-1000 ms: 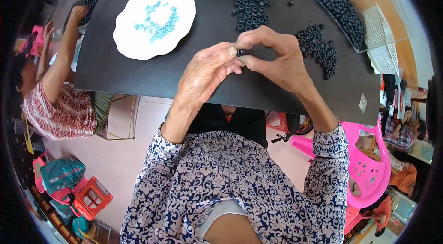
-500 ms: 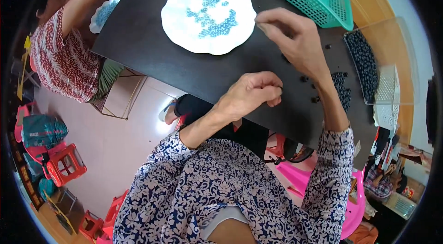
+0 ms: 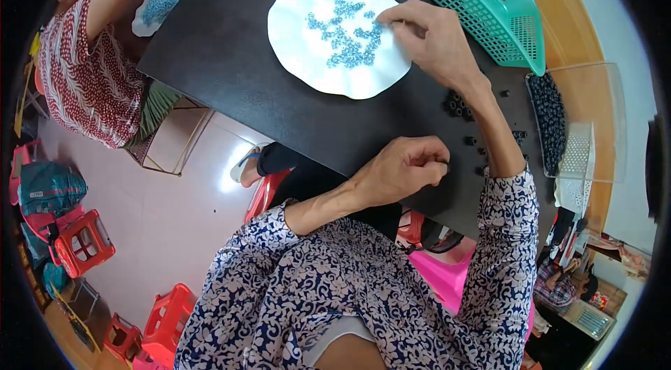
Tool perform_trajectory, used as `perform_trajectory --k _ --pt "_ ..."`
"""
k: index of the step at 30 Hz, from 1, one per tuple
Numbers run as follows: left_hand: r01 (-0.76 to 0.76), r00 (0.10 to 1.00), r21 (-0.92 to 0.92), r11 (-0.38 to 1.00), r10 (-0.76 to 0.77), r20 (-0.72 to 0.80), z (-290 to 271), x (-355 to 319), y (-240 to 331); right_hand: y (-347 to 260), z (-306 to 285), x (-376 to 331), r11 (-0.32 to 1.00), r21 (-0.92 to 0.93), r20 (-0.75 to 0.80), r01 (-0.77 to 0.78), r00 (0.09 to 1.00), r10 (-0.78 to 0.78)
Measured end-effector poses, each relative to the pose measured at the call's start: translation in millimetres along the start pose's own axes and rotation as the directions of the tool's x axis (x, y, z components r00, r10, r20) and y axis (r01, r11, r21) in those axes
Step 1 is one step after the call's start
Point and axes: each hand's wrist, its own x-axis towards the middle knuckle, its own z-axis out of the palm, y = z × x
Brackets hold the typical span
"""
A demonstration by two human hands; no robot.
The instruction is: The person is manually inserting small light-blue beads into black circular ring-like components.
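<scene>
the right hand [image 3: 440, 43] is reaching over the right rim of the white plate [image 3: 292, 8], fingers narrowed; whether it is pinching anything is not showing. small blue beads [image 3: 349, 57] are lying on the plate, spreading leftward from its fingertips. the left hand [image 3: 395, 173] is curling farther away above the desk [image 3: 241, 83], its grip hidden.

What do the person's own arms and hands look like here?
The left hand and right hand are bare, without gloves. The left sleeve and right sleeve are loose, dark blue with a pale floral scroll print, ending on the forearms. No watch or bracelet shows on either wrist.
</scene>
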Motion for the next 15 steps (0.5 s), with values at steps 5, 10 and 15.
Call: perform_trajectory --k 5,10,15 --pt "-0.028 1.0 0.074 0.997 0.028 0.002 -0.6 0.7 4.0 11.4 13.5 4.8 0.949 -0.144 0.055 0.281 0.96 -0.276" --pt "-0.01 1.0 0.011 1.0 0.01 -0.007 -0.5 3.7 3.6 1.8 -4.1 13.0 0.994 0.047 0.045 -0.1 0.994 0.098" --pt "0.001 1.0 0.054 0.999 0.0 -0.01 -2.6 7.8 9.0 12.3 -0.6 8.9 0.998 0.009 0.109 0.062 0.992 -0.063"
